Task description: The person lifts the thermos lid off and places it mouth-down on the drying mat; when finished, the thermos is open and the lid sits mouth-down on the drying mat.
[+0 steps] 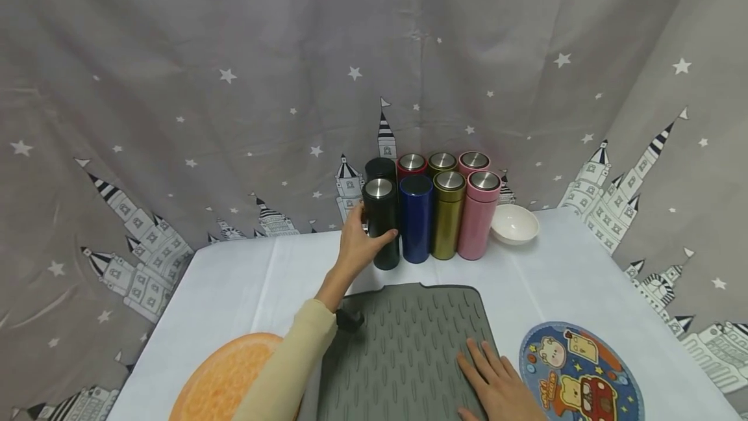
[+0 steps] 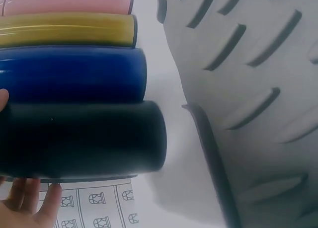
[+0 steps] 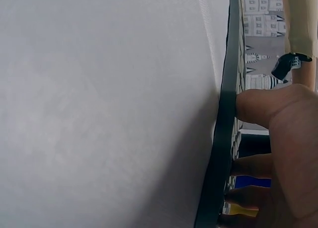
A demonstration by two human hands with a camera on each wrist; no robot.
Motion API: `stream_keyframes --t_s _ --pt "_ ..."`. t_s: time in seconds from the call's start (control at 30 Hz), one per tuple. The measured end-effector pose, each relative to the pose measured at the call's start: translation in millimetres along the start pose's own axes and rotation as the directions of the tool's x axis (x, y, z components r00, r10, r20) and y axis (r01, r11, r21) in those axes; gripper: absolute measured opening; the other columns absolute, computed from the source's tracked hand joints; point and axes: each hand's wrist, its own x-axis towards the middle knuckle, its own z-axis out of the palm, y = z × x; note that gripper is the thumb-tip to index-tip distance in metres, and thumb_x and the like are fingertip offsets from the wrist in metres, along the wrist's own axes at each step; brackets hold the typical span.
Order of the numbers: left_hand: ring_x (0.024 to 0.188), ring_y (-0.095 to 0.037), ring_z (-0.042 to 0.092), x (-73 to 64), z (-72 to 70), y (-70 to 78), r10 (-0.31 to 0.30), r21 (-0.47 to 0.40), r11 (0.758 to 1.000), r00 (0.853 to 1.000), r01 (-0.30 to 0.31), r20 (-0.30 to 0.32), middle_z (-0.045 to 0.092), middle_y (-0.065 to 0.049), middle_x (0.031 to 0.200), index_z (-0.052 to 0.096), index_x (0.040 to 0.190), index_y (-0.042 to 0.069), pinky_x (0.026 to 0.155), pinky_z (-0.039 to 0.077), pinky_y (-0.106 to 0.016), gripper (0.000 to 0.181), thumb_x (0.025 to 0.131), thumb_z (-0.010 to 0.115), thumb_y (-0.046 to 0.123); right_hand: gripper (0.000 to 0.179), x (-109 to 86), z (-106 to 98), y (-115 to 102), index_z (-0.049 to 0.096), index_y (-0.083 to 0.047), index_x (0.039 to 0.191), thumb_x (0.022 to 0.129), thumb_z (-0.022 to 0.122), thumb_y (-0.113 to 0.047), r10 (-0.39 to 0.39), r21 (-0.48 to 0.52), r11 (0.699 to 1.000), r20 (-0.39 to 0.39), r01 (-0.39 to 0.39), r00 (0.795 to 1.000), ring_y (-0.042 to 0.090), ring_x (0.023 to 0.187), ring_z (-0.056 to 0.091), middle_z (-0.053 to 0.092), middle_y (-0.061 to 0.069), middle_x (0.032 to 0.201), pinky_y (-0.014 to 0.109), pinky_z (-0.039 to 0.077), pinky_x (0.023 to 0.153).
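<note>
My left hand [image 1: 358, 245] grips the front black thermos bottle [image 1: 383, 218], thumb across its front and fingers around its left side. That bottle stands at the left end of the front row, beside a blue bottle [image 1: 416, 223]. In the left wrist view, the fingertips [image 2: 49, 203] show along one side of the black bottle [image 2: 89, 138]; the thumb tip is at the other. My right hand [image 1: 499, 385] rests with spread, straight fingers on the right part of a grey ridged mat [image 1: 403, 336].
Gold [image 1: 447, 226] and pink [image 1: 478, 226] bottles continue the front row; more bottles stand behind. A white bowl [image 1: 515, 225] is right of them. An orange round mat [image 1: 234, 369] lies left, a blue cartoon mat [image 1: 578, 369] right. A grey curtain [image 1: 350, 38] hangs behind the white table [image 1: 234, 284].
</note>
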Motion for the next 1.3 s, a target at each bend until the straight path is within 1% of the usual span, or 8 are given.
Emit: stream_keyframes --t_s 0.17,0.23,0.47,0.7,0.83,0.93,1.13,1.3 --pt "0.113 -0.027 0.050 -4.4 -0.3 -1.6 0.038 -0.019 0.999 0.999 -0.038 0.013 0.049 -0.012 0.124 0.053 0.137 0.011 0.092 0.050 -0.045 0.071 0.078 0.084 0.037 0.074 0.0 2 -2 0.057 -0.005 0.140 0.090 0.062 -0.060 0.008 0.018 1.000 -0.009 -0.007 1.000 0.047 0.132 0.045 0.047 0.022 0.148 0.065 0.045 0.092" --pt "0.115 -0.026 0.052 -6.1 0.6 -2.5 0.052 -0.048 0.998 0.999 -0.051 0.014 0.052 -0.011 0.126 0.053 0.137 0.013 0.093 0.051 -0.045 0.070 0.079 0.084 0.035 0.075 0.6 1 -2 0.057 -0.005 0.140 0.090 0.063 -0.060 0.013 0.031 0.999 -0.005 -0.013 1.000 0.047 0.133 0.044 0.046 0.022 0.148 0.065 0.044 0.093" --pt "0.124 -0.027 0.056 -14.8 3.9 -1.4 0.053 -0.154 0.987 0.998 -0.047 0.039 0.059 -0.008 0.136 0.046 0.141 0.018 0.099 0.047 -0.051 0.071 0.082 0.082 0.033 0.075 0.7 -2 -1 0.057 -0.004 0.140 0.089 0.064 -0.059 0.011 0.049 0.999 0.014 -0.012 1.000 0.049 0.132 0.043 0.046 0.023 0.148 0.066 0.045 0.091" --pt "0.120 -0.022 0.056 -23.6 -8.4 8.0 0.081 -0.167 0.983 0.997 -0.078 0.012 0.060 -0.001 0.132 0.050 0.141 0.025 0.097 0.045 -0.052 0.071 0.079 0.084 0.035 0.074 -0.3 -5 3 0.060 -0.005 0.137 0.086 0.068 -0.058 -0.029 -0.033 0.999 -0.047 0.027 0.998 0.049 0.128 0.048 0.049 0.023 0.146 0.062 0.050 0.087" --pt "0.119 -0.020 0.054 -30.6 -20.8 13.2 0.098 -0.147 0.984 0.995 -0.096 0.009 0.058 0.000 0.133 0.049 0.144 0.027 0.098 0.044 -0.052 0.075 0.078 0.085 0.034 0.075 0.9 -7 1 0.058 -0.004 0.139 0.088 0.067 -0.059 -0.027 -0.016 1.000 -0.024 0.026 0.999 0.050 0.129 0.047 0.047 0.023 0.147 0.062 0.049 0.087" --pt "0.118 -0.022 0.053 -36.9 -28.7 15.0 0.134 -0.106 0.985 0.991 -0.133 0.006 0.057 -0.002 0.133 0.048 0.146 0.028 0.097 0.043 -0.052 0.079 0.076 0.087 0.033 0.076 1.7 -6 -1 0.057 -0.005 0.140 0.089 0.065 -0.060 -0.024 -0.003 1.000 -0.005 0.024 1.000 0.049 0.130 0.046 0.046 0.024 0.147 0.062 0.049 0.088" --pt "0.108 -0.023 0.050 -50.6 -37.3 21.1 0.222 -0.015 0.975 0.974 -0.222 0.044 0.053 -0.005 0.123 0.051 0.145 0.031 0.088 0.044 -0.048 0.081 0.073 0.088 0.036 0.075 1.7 -4 -1 0.058 -0.004 0.138 0.088 0.066 -0.059 -0.021 0.001 1.000 -0.014 0.021 1.000 0.049 0.128 0.048 0.048 0.023 0.146 0.062 0.049 0.087" --pt "0.106 -0.021 0.051 -63.1 -43.8 28.0 0.260 0.019 0.965 0.964 -0.261 0.057 0.051 -0.003 0.118 0.053 0.143 0.035 0.085 0.046 -0.046 0.080 0.072 0.089 0.039 0.076 4.5 -13 -2 0.057 -0.003 0.139 0.088 0.067 -0.058 0.011 0.080 0.997 0.061 -0.016 0.998 0.052 0.130 0.043 0.045 0.025 0.148 0.066 0.046 0.090"
